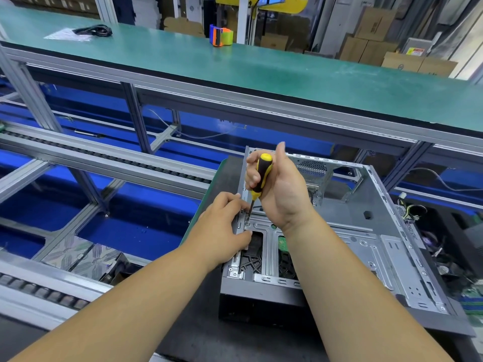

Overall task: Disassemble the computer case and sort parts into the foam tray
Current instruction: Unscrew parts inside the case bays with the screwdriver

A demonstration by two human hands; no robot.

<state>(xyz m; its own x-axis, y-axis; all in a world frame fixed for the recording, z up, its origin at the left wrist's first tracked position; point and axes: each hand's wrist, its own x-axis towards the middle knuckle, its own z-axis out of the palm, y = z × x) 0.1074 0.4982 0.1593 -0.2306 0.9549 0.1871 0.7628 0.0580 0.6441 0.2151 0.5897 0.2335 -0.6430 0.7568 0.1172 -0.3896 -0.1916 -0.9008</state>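
An open grey metal computer case [366, 231] lies on its side on the dark work mat. My right hand [277, 189] grips a yellow-and-black screwdriver [261, 176], held upright with its tip down on a screw [246, 224] at the case's left frame. My left hand [222, 231] grips the case's left edge beside that screw, thumb hooked into an opening. A small green circuit board [282, 241] shows through a cut-out, partly hidden by my right forearm. The foam tray is not clearly in view.
A bundle of coloured cables [413, 212] and dark loose parts lie right of the case. A roller conveyor [104, 158] runs on the left. The green shelf [261, 71] above carries a tape dispenser [220, 35] and a bagged black cable [91, 31].
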